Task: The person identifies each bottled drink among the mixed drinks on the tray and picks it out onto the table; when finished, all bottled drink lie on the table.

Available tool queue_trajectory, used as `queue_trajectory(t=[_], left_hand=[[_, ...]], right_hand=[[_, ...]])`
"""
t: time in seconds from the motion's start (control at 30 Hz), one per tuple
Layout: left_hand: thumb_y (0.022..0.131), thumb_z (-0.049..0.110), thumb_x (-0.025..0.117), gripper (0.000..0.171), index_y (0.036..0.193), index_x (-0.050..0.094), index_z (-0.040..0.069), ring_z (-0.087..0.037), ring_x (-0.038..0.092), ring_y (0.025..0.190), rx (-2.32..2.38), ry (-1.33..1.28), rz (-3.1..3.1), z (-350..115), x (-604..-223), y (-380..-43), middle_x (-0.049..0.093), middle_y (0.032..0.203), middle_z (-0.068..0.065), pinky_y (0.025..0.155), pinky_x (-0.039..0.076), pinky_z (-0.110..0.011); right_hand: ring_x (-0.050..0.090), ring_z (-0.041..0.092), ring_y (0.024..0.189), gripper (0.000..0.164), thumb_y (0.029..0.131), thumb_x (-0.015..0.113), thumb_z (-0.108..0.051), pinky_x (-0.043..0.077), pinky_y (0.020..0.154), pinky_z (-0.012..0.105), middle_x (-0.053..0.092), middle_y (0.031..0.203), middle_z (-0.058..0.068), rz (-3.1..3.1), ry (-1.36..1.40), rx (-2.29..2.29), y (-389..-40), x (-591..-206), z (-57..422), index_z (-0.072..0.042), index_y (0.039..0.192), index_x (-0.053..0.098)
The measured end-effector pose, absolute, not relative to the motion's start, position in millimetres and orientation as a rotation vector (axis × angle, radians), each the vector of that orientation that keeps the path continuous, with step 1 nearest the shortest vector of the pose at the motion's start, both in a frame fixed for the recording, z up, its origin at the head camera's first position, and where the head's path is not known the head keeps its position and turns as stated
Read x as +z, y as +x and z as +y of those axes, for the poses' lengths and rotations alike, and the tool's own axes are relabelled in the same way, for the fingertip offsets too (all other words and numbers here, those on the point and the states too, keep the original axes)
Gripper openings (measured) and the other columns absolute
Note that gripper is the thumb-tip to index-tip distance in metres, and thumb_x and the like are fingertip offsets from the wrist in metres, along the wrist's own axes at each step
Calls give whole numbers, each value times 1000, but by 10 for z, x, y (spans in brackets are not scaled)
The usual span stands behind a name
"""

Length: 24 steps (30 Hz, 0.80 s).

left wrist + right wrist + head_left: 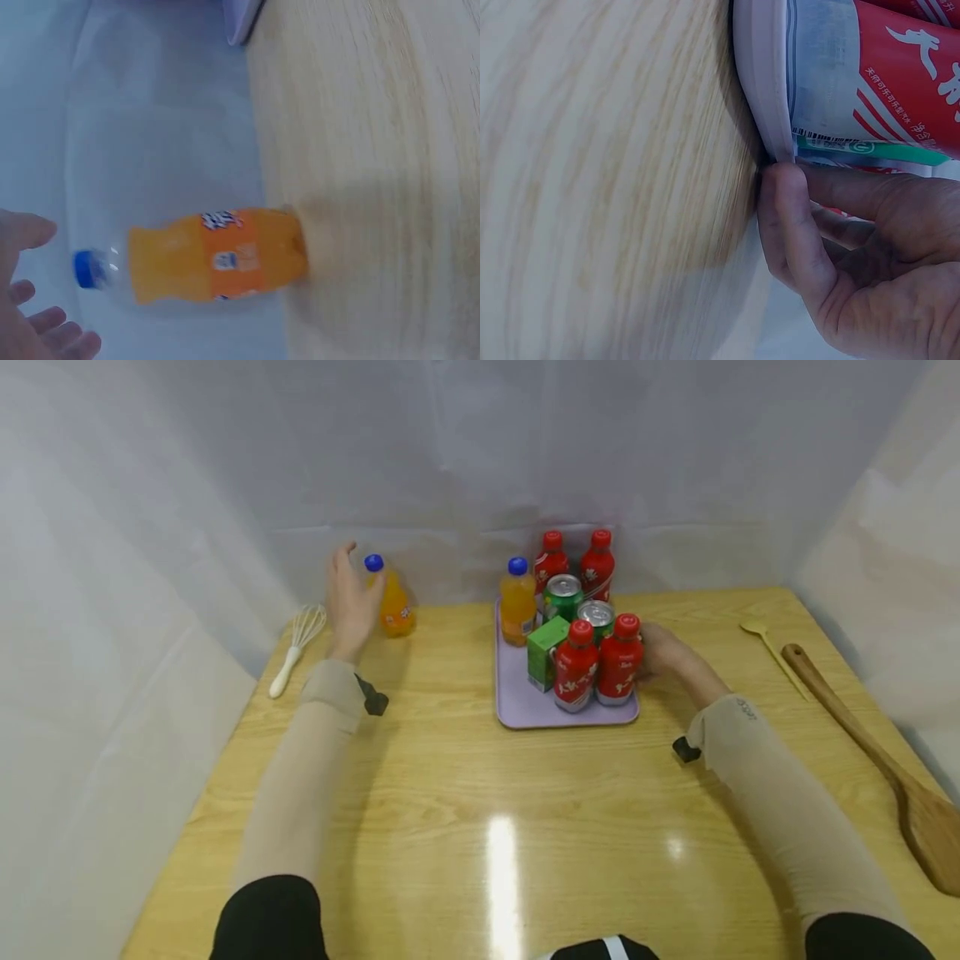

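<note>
My left hand is held up with its fingers spread, just left of an orange soda bottle with a blue cap at the table's back left. In the left wrist view the hand stays apart from that bottle. My right hand reaches the right edge of a lilac tray. Its fingers curl round the base of the front right red bottle. The right wrist view shows the thumb at the tray rim, against that bottle.
The tray also holds another red bottle, two more at the back, two cans, a green carton and a second orange bottle. A whisk lies at the left, a yellow spoon and wooden spatula at the right. White curtains enclose the table.
</note>
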<state>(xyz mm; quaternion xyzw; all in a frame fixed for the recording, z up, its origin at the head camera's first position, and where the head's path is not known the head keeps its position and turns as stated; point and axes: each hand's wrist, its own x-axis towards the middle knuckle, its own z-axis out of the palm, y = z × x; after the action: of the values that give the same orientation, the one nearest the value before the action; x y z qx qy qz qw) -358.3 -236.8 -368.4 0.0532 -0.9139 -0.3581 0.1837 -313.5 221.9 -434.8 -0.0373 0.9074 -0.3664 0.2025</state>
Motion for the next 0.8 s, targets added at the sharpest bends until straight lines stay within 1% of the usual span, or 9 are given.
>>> queue_trajectory(t=[0.1,0.13,0.23,0.33,0.37,0.47,0.6,0.67,0.8], left_hand=[[97,34,57,65,152,26,22,-20,35,142,-947,39,-2535,-2218,-3554,-3497,32,156,-4,119,32,-32],[97,35,57,64,151,28,21,-19,35,142,-938,-5,-2516,-2162,-3523,-3465,33,155,-4,120,29,-30],[96,36,59,62,149,33,15,-17,36,141,-897,-134,-2443,-1983,-3473,-3378,37,152,-6,119,29,-27],[95,36,60,62,147,35,13,-14,32,144,-878,-269,-2386,-1781,-3441,-3272,37,153,-5,121,24,-24],[95,37,60,63,148,35,12,-13,31,145,-875,-314,-2377,-1712,-3435,-3232,36,154,-5,121,23,-25],[95,42,58,66,150,32,15,-12,26,148,-884,-429,-2391,-1507,-3429,-3092,32,157,-3,123,21,-28],[95,46,56,70,153,28,18,-14,23,150,-906,-568,-2430,-1266,-3453,-2914,27,161,0,124,22,-36],[95,47,57,72,154,25,21,-13,20,150,-913,-629,-2459,-1160,-3481,-2844,25,162,3,124,21,-40],[94,50,58,77,156,21,25,-15,18,152,-900,-753,-2507,-975,-3562,-2747,22,163,3,123,22,-44]], right_hand=[[65,18,57,50,80,58,14,61,57,34,50,121,42,2545,-108,-1007,-3140,-4338,2227,14,127,41],[65,18,57,51,80,58,14,61,57,34,50,121,42,2548,-107,-1004,-3140,-4336,2229,14,128,41],[65,19,57,53,82,57,13,61,57,35,49,122,42,2529,-87,-1032,-3131,-4330,2222,14,131,39],[66,21,59,54,82,56,14,61,58,36,48,123,42,2528,-87,-1039,-3119,-4324,2220,13,133,38],[65,21,60,53,80,57,14,61,57,35,49,122,42,2551,-106,-1013,-3116,-4324,2220,14,131,39],[66,22,61,48,81,57,15,61,56,35,51,119,42,2567,-122,-1013,-3102,-4324,2215,15,127,42],[66,22,58,43,83,53,14,61,57,36,51,117,41,2538,-107,-1067,-3095,-4327,2207,15,125,43],[66,20,57,43,83,53,14,61,56,36,51,116,41,2536,-107,-1071,-3097,-4333,2208,15,125,43],[65,20,57,45,84,52,13,61,56,36,50,117,41,2524,-95,-1088,-3104,-4339,2215,15,128,41]])
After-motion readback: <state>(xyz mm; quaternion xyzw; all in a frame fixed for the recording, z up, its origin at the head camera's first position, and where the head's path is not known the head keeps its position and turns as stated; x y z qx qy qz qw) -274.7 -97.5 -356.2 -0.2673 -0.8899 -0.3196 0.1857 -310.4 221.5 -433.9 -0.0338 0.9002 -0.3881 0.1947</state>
